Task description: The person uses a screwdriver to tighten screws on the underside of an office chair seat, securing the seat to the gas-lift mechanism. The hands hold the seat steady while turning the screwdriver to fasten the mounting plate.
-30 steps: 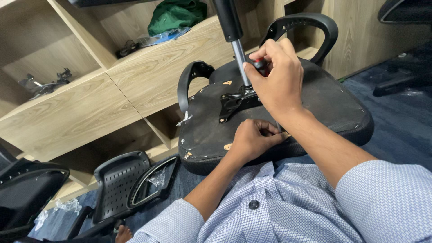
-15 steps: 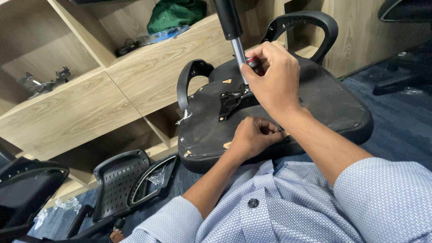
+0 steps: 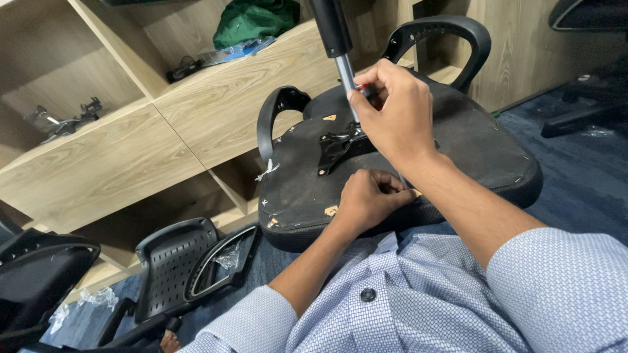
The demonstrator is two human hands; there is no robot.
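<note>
- Light wood-grain shelving [image 3: 216,117] fills the wall ahead, split into open compartments.
- A green cloth bundle [image 3: 252,19] lies on the top shelf, with a clear plastic packet [image 3: 235,51] just beside it.
- Dark metal parts [image 3: 65,121] sit in the left compartment.
- Dark blue carpet [image 3: 589,176] covers the floor.
- A black perforated chair back [image 3: 173,268] lies on the floor at lower left.
- Lighting is even and soft.

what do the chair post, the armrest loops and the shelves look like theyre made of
Chair post: looks like bare metal, silvery with a bright sheen, under a matt black sleeve. Armrest loops: probably moulded plastic, smooth black with soft highlights. Shelves: wood-look board, pale grain pattern, matt; likely laminate rather than solid wood, though that is hard to tell.
</note>
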